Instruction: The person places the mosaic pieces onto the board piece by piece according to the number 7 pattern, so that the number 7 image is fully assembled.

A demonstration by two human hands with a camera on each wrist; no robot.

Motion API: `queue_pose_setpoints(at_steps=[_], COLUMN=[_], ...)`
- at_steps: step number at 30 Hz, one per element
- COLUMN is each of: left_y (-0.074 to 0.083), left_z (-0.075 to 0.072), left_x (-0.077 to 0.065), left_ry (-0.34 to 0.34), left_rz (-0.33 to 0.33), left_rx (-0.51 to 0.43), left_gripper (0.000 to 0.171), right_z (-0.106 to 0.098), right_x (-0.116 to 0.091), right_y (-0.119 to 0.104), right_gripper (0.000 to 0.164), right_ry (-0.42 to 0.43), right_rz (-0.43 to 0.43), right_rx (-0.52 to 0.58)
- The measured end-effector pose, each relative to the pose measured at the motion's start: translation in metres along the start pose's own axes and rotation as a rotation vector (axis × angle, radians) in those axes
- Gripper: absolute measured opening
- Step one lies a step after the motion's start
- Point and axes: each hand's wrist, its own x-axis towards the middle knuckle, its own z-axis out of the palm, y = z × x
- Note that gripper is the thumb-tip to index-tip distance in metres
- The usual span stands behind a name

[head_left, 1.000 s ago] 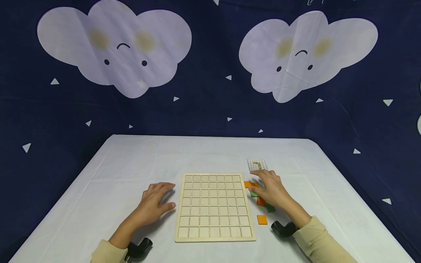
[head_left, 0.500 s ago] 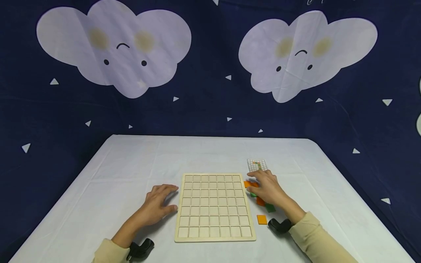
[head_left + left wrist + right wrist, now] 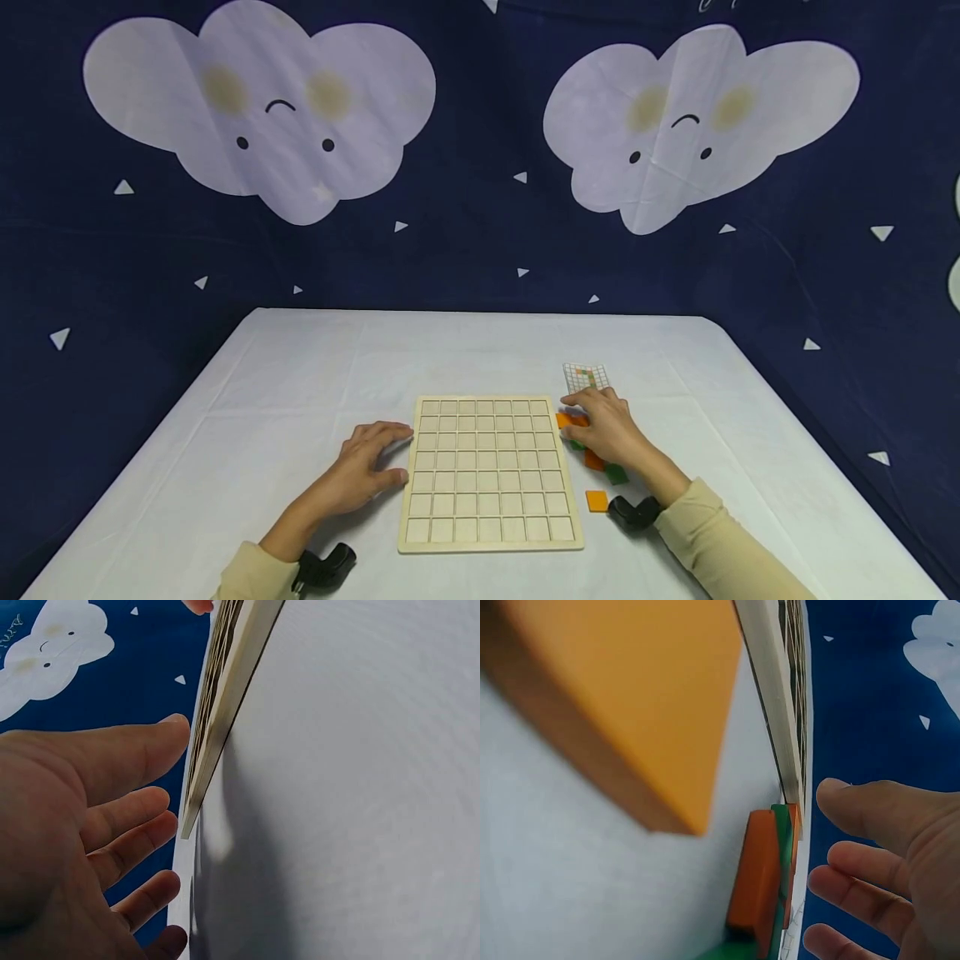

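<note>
Tiles [image 3: 594, 460]: laid aslant, right of board [image 3: 477, 460]
Nearer: right hand [image 3: 609, 427], held spread over them
Left hand [image 3: 367, 468]: held spread at board's left edge; touch cannot be told

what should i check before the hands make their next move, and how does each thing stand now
1. Wooden grid board flat on the table: ok.
2. Right hand free: ok, nothing between thumb and fingers.
3. Left hand steadying the board: cannot tell, it is at the edge but contact is unclear.
4. Printed grid card fully visible: not ok, right hand covers part.
5. Lone orange tile apart from other tiles: ok.
</note>
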Motion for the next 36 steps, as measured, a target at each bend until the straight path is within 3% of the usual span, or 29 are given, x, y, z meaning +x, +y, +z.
queue_pose_setpoints(at_steps=[13,36], left_y=[-0.0016,-0.0068], left_z=[0.0032,0.0044], left_x=[0.0023,0.0031], left_ry=[-0.020,-0.033], left_rz=[-0.024,0.023], left_rx=[-0.064,-0.080], left_gripper=[0.050,0.050], right_z=[0.0056,0.0067], right_x=[0.0038,0.0057], right_y=[0.0056,0.0086], right_gripper=[0.036,0.027], right_ry=[-0.007,-0.019], right_rz=[-0.008,0.028], right_rx=[-0.016,-0.012])
